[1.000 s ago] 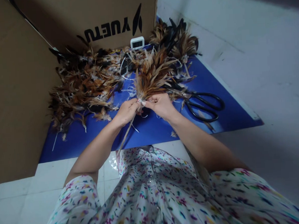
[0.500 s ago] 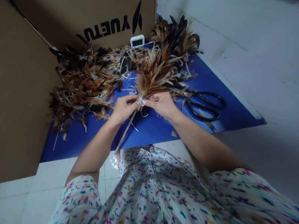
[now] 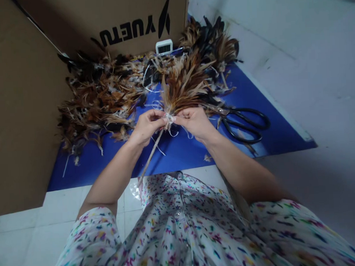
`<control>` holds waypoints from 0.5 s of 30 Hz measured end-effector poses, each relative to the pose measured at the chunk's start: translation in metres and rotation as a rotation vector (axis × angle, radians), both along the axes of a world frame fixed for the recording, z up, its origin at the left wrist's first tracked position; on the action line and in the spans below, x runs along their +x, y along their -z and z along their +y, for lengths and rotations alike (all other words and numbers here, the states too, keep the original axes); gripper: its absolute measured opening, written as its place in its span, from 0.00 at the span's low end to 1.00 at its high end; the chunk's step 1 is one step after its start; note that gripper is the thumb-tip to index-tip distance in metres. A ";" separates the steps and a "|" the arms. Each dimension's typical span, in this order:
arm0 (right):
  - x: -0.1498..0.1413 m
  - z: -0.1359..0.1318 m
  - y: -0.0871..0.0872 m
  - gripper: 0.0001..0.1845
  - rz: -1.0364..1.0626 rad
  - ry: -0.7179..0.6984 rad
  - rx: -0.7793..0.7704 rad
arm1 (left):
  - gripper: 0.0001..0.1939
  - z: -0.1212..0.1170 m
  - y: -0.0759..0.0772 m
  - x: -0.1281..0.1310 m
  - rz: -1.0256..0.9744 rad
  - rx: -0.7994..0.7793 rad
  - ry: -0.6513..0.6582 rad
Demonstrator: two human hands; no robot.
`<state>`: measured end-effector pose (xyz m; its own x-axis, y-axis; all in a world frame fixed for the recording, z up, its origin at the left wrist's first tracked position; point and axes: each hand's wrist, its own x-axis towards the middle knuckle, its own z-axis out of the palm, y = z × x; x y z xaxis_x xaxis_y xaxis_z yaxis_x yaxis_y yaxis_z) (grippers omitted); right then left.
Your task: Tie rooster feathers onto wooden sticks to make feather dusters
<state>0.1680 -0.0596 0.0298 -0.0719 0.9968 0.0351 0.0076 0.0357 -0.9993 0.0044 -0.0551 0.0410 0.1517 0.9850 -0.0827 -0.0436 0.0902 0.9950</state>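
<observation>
A feather duster (image 3: 186, 83) with brown and tan plumes lies fanned out away from me, its thin stick (image 3: 151, 154) pointing back toward my body. Where plumes meet stick, a loop of white plastic string (image 3: 169, 118) wraps round. My left hand (image 3: 149, 126) pinches at this binding from the left, thumb and forefinger together. From the right, my right hand (image 3: 193, 122) closes thumb and fingers on the string at the same spot. Loose string ends hang below the binding. Just right of my right hand rest large black-handled scissors (image 3: 245, 125), blades partly under feathers.
A big heap of loose feathers (image 3: 101, 97) covers the left of the blue table (image 3: 131, 163). More dark feathers (image 3: 211, 40) lie at the back right. A white digital timer (image 3: 164, 47) stands before a cardboard box (image 3: 70, 19). Another cardboard panel (image 3: 15, 109) rises at left.
Both hands stay at the binding with little movement. The string loop between the fingertips shows a bit larger, and a string end has come into view below my right hand.
</observation>
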 end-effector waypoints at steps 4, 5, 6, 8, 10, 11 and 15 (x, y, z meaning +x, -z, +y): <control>0.002 -0.001 -0.003 0.22 0.016 -0.018 -0.012 | 0.16 -0.002 -0.001 0.001 -0.042 -0.038 0.041; 0.002 -0.001 -0.003 0.22 0.030 -0.022 -0.013 | 0.17 -0.003 -0.002 0.001 -0.052 -0.056 0.059; 0.002 -0.001 -0.004 0.23 0.045 -0.026 -0.013 | 0.17 -0.003 -0.002 0.001 -0.062 -0.074 0.077; 0.003 -0.001 -0.005 0.23 0.066 -0.036 -0.011 | 0.18 -0.004 -0.003 0.002 -0.075 -0.108 0.108; 0.004 -0.001 -0.005 0.22 0.067 -0.041 -0.007 | 0.19 -0.004 -0.003 0.002 -0.080 -0.135 0.130; 0.004 -0.001 -0.005 0.22 0.062 -0.044 -0.007 | 0.19 -0.003 -0.003 0.002 -0.077 -0.144 0.140; 0.005 -0.001 -0.006 0.22 0.054 -0.048 -0.019 | 0.17 -0.003 -0.002 0.003 -0.051 -0.129 0.174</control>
